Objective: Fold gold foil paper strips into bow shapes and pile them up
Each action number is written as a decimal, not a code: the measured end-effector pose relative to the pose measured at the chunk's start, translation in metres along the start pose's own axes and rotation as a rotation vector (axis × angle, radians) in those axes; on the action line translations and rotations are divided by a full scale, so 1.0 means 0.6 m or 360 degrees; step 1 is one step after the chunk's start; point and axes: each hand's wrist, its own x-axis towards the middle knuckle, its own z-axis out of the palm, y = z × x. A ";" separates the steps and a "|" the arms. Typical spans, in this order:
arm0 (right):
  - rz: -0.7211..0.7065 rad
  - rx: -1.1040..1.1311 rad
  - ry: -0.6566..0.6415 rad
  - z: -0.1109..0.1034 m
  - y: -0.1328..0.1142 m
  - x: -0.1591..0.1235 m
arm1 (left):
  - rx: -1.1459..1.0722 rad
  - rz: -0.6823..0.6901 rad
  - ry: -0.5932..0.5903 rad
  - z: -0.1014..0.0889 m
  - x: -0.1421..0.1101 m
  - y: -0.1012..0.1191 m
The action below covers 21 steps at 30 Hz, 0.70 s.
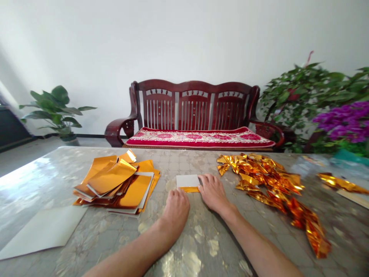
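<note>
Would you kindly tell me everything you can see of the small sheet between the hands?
The small sheet looks like paper: pale greyish-white, oblong, with a shiny gold strip along its near edge, apparently folded over. It lies on the patterned tabletop, looking roughly flat. The left hand touches its near-left part; the right hand touches its right end.

Matt/glossy ppr piece [187,181], shiny ppr stack [112,182], glossy wd bench [195,111]
</note>
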 end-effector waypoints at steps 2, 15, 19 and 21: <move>-0.0033 0.0036 0.0009 0.001 0.005 0.001 | 0.0025 0.0003 -0.0042 -0.004 -0.003 -0.001; -0.0662 0.0334 0.0029 -0.021 -0.004 -0.002 | -0.0409 -0.0129 0.0316 0.033 0.020 -0.056; -0.0854 0.0469 -0.0011 -0.013 -0.015 -0.002 | -0.0492 -0.0166 0.0245 0.050 0.033 -0.077; -0.0742 0.0473 0.0062 -0.008 -0.013 0.000 | -0.0502 -0.0160 0.0212 0.052 0.036 -0.081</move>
